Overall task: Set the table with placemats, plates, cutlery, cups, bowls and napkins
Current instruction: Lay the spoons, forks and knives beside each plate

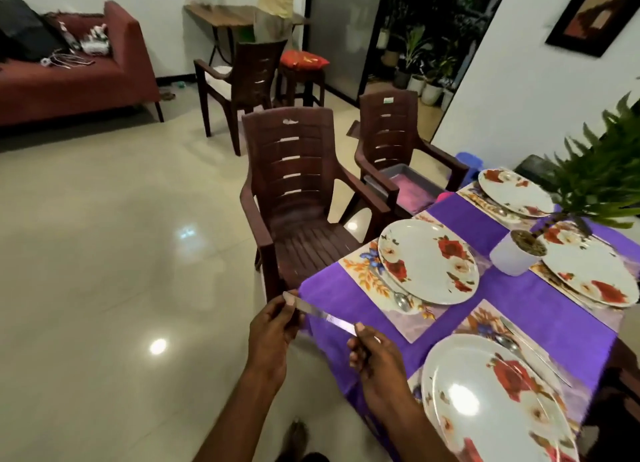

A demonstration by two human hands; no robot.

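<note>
Two hands: left hand [273, 326] and right hand [372, 354] fingers pinch my knife [323, 314] ends.
Knife: stiff, light, slick; I'd hold the handle.

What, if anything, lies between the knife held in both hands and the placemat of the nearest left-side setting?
Nothing visible does. The knife, pinched by the left hand and right hand, hangs off the table corner; only bare purple tablecloth separates it from the placemat.

four plates [428, 261], perhaps four placemats [367, 274]
</note>
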